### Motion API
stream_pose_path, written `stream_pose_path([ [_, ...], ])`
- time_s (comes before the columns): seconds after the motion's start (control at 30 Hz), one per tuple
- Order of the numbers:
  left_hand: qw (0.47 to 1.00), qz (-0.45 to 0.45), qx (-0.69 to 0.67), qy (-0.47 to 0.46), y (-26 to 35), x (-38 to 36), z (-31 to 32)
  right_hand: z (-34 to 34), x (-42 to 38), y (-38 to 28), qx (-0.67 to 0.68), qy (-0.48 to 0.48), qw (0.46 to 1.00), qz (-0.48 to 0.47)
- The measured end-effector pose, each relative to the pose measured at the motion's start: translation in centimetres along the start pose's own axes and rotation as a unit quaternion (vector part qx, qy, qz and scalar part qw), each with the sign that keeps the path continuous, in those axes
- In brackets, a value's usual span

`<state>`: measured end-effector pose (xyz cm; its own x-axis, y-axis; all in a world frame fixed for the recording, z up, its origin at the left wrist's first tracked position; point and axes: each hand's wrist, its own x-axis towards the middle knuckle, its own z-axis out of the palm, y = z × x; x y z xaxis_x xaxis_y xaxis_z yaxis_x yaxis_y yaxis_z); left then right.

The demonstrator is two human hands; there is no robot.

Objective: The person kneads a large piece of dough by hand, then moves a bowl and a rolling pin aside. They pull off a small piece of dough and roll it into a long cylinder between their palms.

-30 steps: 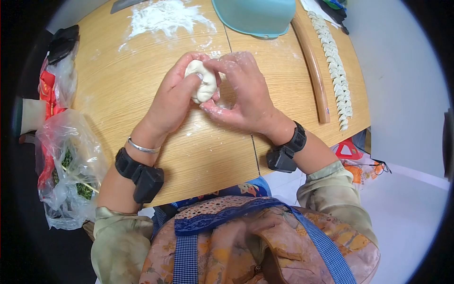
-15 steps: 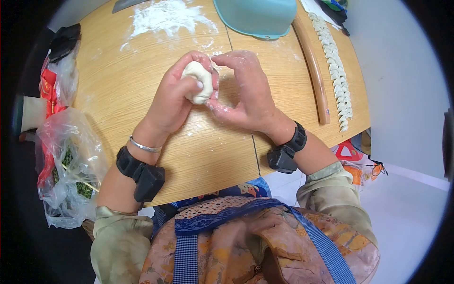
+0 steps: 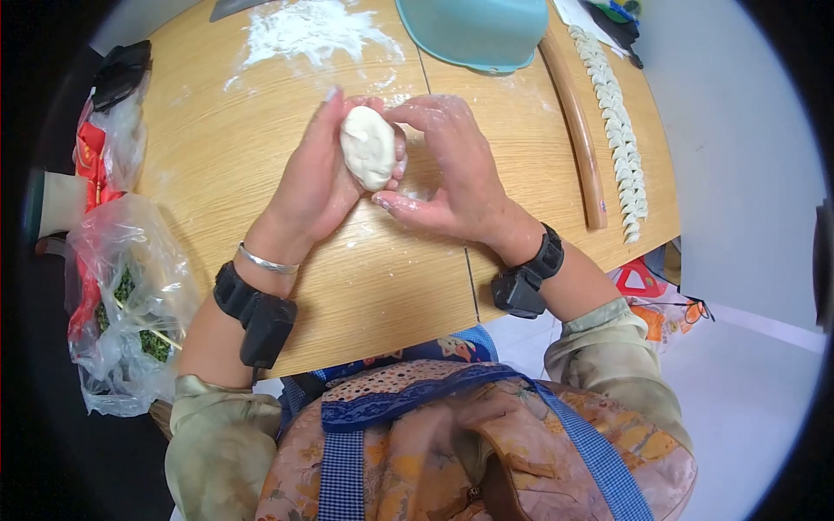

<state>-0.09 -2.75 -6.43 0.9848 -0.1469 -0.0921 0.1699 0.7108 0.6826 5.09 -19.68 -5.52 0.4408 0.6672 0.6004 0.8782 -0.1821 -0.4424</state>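
Observation:
A pale, flattened oval of dough (image 3: 368, 149) rests across the palm and fingers of my left hand (image 3: 320, 169). Its thumb is raised off the dough and points away from me, while the fingers wrap under the far side. To the right, my right hand (image 3: 447, 169) curves in a wide C with thumb and forefinger apart. Their tips come right up near the dough's upper and lower right edges. White flour dusts the fingers of my right hand. Both hands are held above the wooden table (image 3: 382, 286).
Flour (image 3: 313, 33) is spread at the back of the table. A teal basin (image 3: 478, 30) stands at the back, beside a long rolling pin (image 3: 575, 130). Rows of small white dough pieces (image 3: 618, 130) line the right. Plastic bags (image 3: 135, 304) with greens hang at the left edge.
My left thumb has lifted out of the dough, which now shows its broad flat face turned up. My right hand keeps nearly the same place, its thumb shifted slightly left.

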Motion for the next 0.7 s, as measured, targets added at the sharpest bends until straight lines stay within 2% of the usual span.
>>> stream_pose_path([
  [0.03,0.999,-0.016,-0.032,0.037,0.2,-0.2,0.5,0.1,-0.1,0.1,0.0,0.0,1.0,0.001],
  [0.07,0.999,-0.017,-0.032,0.037,0.0,-0.1,0.0,0.2,-0.1,0.2,-0.014,-0.007,1.0,0.003],
  [0.13,0.994,-0.026,-0.083,-0.062,0.2,0.2,-1.0,0.3,-0.2,0.3,-0.028,-0.014,1.0,0.004],
  [0.27,0.996,-0.013,-0.079,-0.029,0.0,0.0,-0.3,0.4,-0.4,0.8,-0.003,0.008,0.999,0.034],
  [0.37,0.999,-0.002,-0.039,-0.006,-0.4,0.1,-0.5,0.5,-0.4,1.2,0.025,0.016,0.999,0.039],
  [0.43,0.998,0.023,0.04,-0.043,-0.4,0.1,-1.0,0.5,-0.3,1.0,0.03,0.014,0.999,0.037],
  [0.57,0.995,0.019,0.077,-0.058,-0.2,0.1,-1.5,0.4,-0.2,0.6,0.021,0.005,0.999,0.025],
  [0.67,0.998,0.017,0.049,-0.041,0.0,0.1,-0.8,0.6,-0.4,0.8,0.023,0.016,0.999,0.033],
  [0.7,0.998,0.007,-0.007,-0.058,0.2,-0.1,-0.6,0.6,-0.4,0.8,0.032,0.023,0.998,0.044],
])
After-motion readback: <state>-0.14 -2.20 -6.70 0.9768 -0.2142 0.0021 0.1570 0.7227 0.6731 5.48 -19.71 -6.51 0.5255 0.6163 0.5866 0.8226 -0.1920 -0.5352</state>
